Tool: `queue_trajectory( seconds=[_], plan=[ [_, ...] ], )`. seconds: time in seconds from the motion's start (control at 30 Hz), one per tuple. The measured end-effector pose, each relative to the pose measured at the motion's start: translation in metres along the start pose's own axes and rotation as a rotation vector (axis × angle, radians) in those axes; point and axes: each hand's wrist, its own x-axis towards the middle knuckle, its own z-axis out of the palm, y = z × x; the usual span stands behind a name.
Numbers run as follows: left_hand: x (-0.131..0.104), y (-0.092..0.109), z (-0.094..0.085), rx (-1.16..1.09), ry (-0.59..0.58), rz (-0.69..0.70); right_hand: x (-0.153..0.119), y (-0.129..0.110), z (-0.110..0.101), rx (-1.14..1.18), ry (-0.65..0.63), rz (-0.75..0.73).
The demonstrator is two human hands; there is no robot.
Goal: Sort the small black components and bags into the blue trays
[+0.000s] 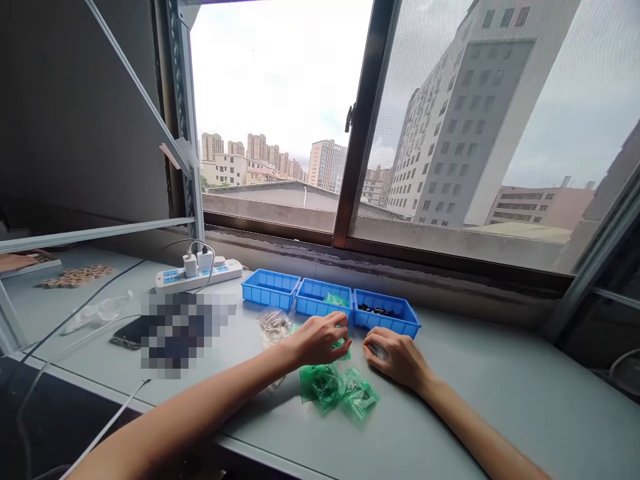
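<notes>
My left hand (324, 339) is over the middle of the table with its fingers curled in. Green plastic (344, 351) shows between and beside those fingers; whether they hold it I cannot tell. To the right, my right hand (396, 357) rests low over the tabletop, thumb and fingers bent together. A small greyish patch shows inside its grip, too unclear to name. Several green plastic bags (361, 395) with dark contents lie in front of both hands. A clear bag of metallic-looking pieces (275, 323) lies left of my left hand, partly covered by my forearm.
Three blue bins stand below the window: a left bin (270, 297), a middle bin (311, 307) with green plastic inside, and a right bin (406, 327) with black parts. A white power strip (227, 270), cables and a dark, pixelated device (131, 332) lie left. Brown pieces (80, 275) sit farther left.
</notes>
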Motion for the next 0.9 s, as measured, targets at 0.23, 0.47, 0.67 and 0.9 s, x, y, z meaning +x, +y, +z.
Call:
queue_trajectory(
  seconds=[0.23, 0.47, 0.67, 0.9],
  plan=[
    [0.0, -0.005, 0.003, -0.056, -0.054, -0.092, 0.004, -0.003, 0.003, 0.02, 0.021, 0.054],
    [0.0, -0.008, 0.01, -0.113, 0.082, -0.162, 0.005, 0.006, 0.012, 0.18, 0.093, 0.29],
    [0.002, -0.009, 0.022, -0.174, 0.045, -0.234, 0.003, 0.008, 0.012, 0.283, 0.144, 0.34],
    [-0.001, -0.008, 0.024, -0.18, 0.055, -0.253, 0.001, 0.007, 0.013, 0.277, 0.198, 0.309]
  ],
)
